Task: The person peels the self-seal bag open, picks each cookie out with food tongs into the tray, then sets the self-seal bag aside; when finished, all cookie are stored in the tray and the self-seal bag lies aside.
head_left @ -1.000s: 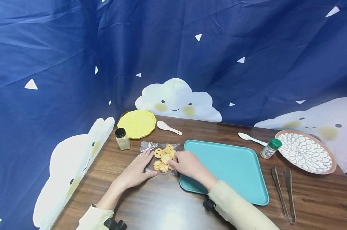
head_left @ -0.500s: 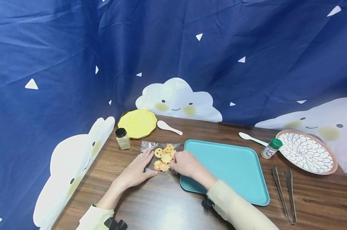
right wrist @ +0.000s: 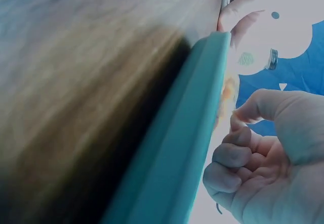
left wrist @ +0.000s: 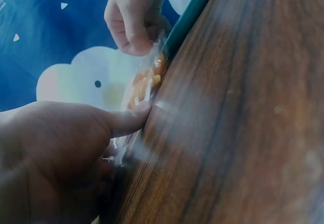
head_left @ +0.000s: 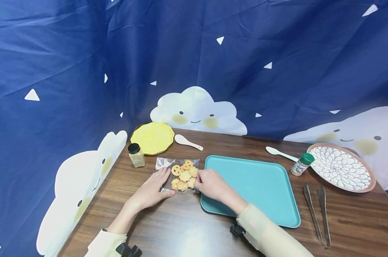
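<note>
A clear plastic bag (head_left: 162,163) of several golden cookies (head_left: 185,176) lies flat on the wooden table, left of the teal tray (head_left: 253,185). My left hand (head_left: 151,191) rests with its fingers spread and straight on the bag's left edge. At the bag's right edge, thumb and forefinger of my right hand (head_left: 211,184) pinch the plastic. The other fingers of that hand (right wrist: 263,158) are curled into the palm in the right wrist view. Low and side-on, the left wrist view shows the bag (left wrist: 147,82) between both hands.
Behind stand a yellow plate (head_left: 152,138), a black-capped jar (head_left: 136,156) and a white soup spoon (head_left: 188,142). To the tray's right are another spoon (head_left: 281,154), a green-capped shaker (head_left: 302,165), a patterned plate (head_left: 341,167) and metal tongs (head_left: 317,214).
My right hand has drawn back from over the cookies to the bag's right edge, uncovering more cookies. The left hand stays in place on the bag.
</note>
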A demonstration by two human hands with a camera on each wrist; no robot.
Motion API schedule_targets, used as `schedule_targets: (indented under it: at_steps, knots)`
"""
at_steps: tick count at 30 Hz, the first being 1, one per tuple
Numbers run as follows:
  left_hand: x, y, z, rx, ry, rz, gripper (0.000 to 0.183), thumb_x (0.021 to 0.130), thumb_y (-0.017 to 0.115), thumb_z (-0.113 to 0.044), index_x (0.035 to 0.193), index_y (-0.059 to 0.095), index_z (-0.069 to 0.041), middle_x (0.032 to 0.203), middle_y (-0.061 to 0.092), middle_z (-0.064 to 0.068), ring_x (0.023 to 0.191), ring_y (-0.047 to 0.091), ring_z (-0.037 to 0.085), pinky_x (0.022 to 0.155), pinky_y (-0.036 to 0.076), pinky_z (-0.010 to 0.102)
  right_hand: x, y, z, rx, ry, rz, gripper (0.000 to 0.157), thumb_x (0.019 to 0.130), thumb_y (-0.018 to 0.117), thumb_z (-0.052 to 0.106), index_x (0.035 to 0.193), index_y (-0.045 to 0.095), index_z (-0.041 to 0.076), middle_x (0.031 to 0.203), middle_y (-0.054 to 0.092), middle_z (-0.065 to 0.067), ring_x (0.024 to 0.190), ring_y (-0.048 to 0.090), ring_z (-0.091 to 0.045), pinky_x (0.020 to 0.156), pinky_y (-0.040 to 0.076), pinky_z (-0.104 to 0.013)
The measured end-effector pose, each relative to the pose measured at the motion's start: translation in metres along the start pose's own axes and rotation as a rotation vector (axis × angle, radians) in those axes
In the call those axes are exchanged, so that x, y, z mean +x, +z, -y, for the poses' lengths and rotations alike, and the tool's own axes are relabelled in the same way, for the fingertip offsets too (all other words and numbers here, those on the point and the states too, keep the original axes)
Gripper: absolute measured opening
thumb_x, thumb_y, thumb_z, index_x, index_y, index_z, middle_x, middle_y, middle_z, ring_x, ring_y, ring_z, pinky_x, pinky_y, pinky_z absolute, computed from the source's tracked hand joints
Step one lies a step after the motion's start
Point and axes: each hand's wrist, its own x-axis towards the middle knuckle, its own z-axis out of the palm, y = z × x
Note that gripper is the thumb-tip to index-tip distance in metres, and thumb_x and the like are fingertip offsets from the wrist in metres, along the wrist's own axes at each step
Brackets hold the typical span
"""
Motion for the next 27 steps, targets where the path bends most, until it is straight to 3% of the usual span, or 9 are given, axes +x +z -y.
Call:
schedule_targets:
  at_steps: [8, 14, 20, 27]
  knots:
    - [-0.001, 0.001, 0.002, 0.001, -0.032, 0.015, 0.090, 0.094, 0.060, -0.060, 0.162, 0.020, -0.015, 0.172, 0.012, 0.007, 0.162, 0.011, 0.025, 0.133, 0.012, 0.046, -0.007, -0.003, -0.018, -0.007, 0.039, 0.005, 0.027, 0.088, 0.064, 0.015, 0.064, 0.050, 0.020, 0.056, 0.044, 0.009, 0.053, 0.042, -0.008, 0.051, 0.034, -0.022]
    - [0.000, 0.004, 0.002, -0.007, -0.032, 0.004, 0.090, 0.094, 0.061, -0.060, 0.161, 0.022, -0.014, 0.172, 0.014, 0.008, 0.161, 0.011, 0.027, 0.133, 0.013, 0.047, -0.008, -0.004, -0.018, -0.005, 0.043, -0.007, 0.029, 0.094, 0.063, 0.023, 0.067, 0.052, 0.022, 0.058, 0.049, 0.010, 0.053, 0.044, -0.007, 0.051, 0.036, -0.022]
    - [0.000, 0.005, 0.002, 0.000, -0.019, -0.006, 0.091, 0.094, 0.061, -0.060, 0.161, 0.024, -0.012, 0.171, 0.015, 0.010, 0.162, 0.010, 0.027, 0.133, 0.013, 0.047, 0.004, -0.011, -0.005, -0.038, 0.061, -0.060, 0.037, 0.096, 0.062, 0.034, 0.064, 0.051, 0.020, 0.054, 0.047, 0.008, 0.050, 0.044, -0.010, 0.048, 0.035, -0.025]
    - [-0.001, 0.006, 0.001, -0.010, -0.014, -0.012, 0.090, 0.094, 0.062, -0.059, 0.160, 0.025, -0.011, 0.171, 0.016, 0.011, 0.161, 0.010, 0.027, 0.133, 0.013, 0.048, 0.024, -0.006, 0.004, -0.089, 0.117, -0.020, 0.039, 0.097, 0.063, 0.033, 0.062, 0.051, 0.020, 0.051, 0.043, 0.007, 0.048, 0.043, -0.012, 0.046, 0.033, -0.027]
